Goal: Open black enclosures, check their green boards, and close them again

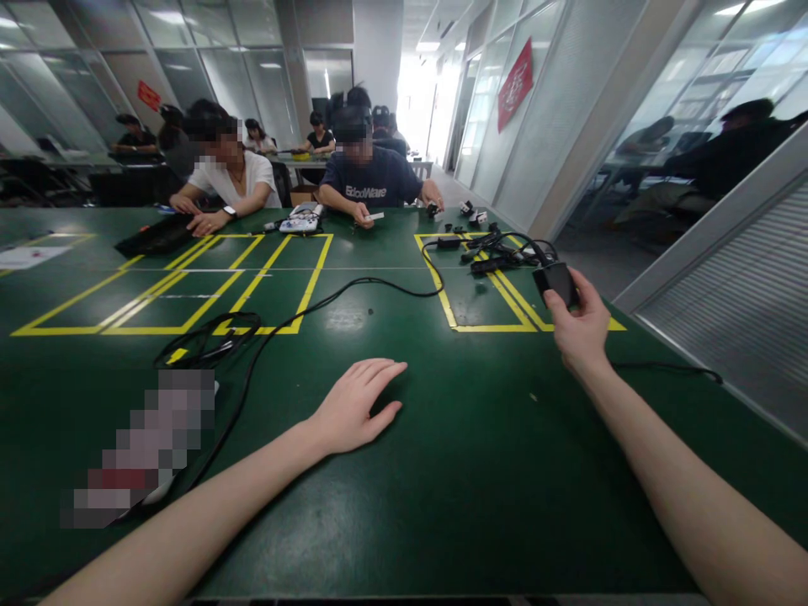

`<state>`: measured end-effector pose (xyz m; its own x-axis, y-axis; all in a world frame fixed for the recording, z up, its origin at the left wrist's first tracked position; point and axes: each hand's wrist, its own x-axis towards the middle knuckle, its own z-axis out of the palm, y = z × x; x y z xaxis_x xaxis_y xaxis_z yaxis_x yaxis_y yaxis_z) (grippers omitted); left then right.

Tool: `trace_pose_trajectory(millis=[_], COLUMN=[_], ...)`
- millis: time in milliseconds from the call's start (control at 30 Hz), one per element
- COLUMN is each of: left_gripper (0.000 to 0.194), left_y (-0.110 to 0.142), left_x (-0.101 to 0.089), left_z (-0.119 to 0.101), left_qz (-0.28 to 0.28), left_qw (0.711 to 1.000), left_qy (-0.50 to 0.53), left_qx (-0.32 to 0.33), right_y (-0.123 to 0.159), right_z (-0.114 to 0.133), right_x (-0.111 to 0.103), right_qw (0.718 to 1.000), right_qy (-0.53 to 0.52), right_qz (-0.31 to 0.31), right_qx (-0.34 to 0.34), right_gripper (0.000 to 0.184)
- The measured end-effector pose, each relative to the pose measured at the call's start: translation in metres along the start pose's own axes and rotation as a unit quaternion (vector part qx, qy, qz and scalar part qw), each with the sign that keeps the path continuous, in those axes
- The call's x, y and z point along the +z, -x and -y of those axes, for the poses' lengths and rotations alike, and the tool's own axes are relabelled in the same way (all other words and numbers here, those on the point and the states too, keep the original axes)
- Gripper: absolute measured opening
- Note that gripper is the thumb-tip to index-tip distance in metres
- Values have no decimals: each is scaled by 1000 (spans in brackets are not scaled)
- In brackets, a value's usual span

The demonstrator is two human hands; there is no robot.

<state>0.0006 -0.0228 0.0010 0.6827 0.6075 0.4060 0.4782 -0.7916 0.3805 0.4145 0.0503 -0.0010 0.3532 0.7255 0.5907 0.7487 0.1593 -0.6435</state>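
Right forearm, adapter (between fingers)

counter: deep green | tape: bright yellow, straight-lined boxes with doubled stripes | adapter: plain black | cable heap: black | long cable: black | small tag: yellow | co-workers' clothing: white shirt, navy T-shirt with white lettering | wall sign: red | glass partition: grey, fine horizontal stripes

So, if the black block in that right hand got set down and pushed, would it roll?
Probably not: the black block looks boxy, so it should slide. It seems stiff, with straight edges where the right hand pinches it. The curvy black cord that seems joined to it might flop.
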Motion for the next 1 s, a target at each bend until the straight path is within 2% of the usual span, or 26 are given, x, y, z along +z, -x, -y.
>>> trace_pose_trajectory(millis=[100,233,433,533,633,800,1000], left_gripper=[52,49,45,50,52,53,50], left_y=[-1,-1,-1,-1,-1,-1,0], left_x=[0,-1,0,0,-1,-2,-3], left_z=[-1,-1,0,0,-1,-2,-2], left_qz=[11,24,32,31,33,40,40], left_qw=[1000,1000,999,999,999,999,999], left_qy=[4,7,10,15,18,21,17], left_qx=[-7,-7,-3,-8,-10,-10,-9], right_y=[-1,3,4,3,3,3,3], right_z=[-14,-27,-21,-12,-15,-28,-18], right_x=[-9,-17,-20,-19,-16,-12,-11], right_qw=[998,981,959,946,939,943,929], right_qy=[43,125,202,261,294,294,315], right_qz=[-15,91,171,159,138,112,114], right_qx=[46,115,101,111,112,110,158], right_gripper=[62,56,58,56,56,59,59])
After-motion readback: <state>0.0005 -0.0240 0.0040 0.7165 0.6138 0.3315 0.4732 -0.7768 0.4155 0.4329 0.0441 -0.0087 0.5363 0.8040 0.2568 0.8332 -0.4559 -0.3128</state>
